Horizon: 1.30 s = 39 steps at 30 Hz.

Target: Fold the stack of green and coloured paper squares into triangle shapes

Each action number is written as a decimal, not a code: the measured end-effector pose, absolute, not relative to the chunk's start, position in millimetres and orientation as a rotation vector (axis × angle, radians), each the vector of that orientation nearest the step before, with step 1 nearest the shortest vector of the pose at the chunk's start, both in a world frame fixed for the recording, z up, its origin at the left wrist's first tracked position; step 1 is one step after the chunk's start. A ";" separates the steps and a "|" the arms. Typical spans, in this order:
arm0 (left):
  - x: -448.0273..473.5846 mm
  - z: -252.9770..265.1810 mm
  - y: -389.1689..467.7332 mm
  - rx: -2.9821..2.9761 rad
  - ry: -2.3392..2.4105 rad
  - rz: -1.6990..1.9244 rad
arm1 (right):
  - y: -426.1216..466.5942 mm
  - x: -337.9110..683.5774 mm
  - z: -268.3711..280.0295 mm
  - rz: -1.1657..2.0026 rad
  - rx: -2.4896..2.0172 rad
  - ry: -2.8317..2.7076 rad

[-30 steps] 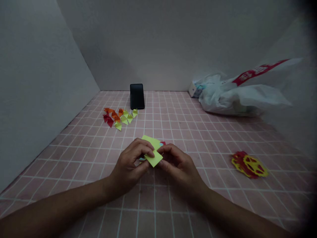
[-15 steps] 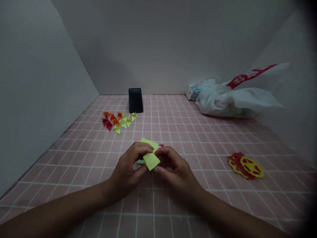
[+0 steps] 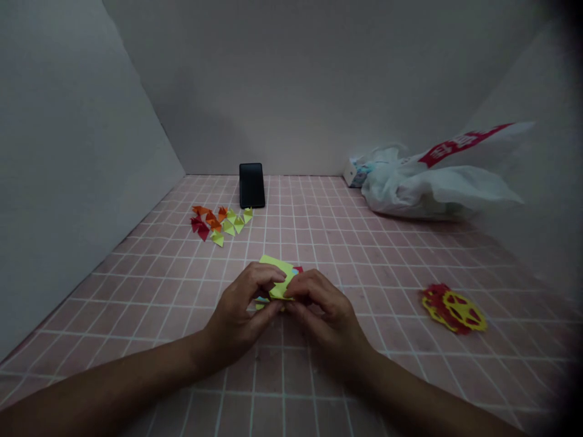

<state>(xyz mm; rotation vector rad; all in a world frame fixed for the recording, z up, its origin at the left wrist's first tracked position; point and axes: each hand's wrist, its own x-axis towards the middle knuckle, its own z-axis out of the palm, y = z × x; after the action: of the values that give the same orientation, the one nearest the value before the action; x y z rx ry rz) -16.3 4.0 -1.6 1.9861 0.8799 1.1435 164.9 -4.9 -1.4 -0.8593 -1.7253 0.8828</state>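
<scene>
Between my two hands is a small piece of yellow paper, pinched at its edges and seen at a slant. My left hand closes on its left side with thumb and fingertips. From the other side, the thumb and bent fingers of my right hand grip it. Fingers cover much of the sheet, so any fold in it is hard to make out. Just behind and beneath lies a pile of coloured paper, yellow on top, with blue and red edges showing.
Small folded paper pieces in red, orange and yellow lie at the back left. Behind them a black phone leans upright. A white plastic bag and a small box sit back right. Red and yellow cut-out discs lie right.
The yellow paper, which showed its flat diamond face before, has tipped and shows only a narrow strip. My fingertips have come closer together on it. The view has shifted slightly.
</scene>
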 end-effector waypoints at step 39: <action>-14.4 6.9 -3.7 1.977 0.993 1.133 | -14.7 166.4 -3.4 0.463 -0.850 -1.896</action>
<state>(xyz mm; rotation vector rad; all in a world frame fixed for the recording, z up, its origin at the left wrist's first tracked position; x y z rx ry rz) -14.4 -3.7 6.9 1.9773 0.9932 1.1334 166.4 -14.7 -3.4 -0.8504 -1.8964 0.4635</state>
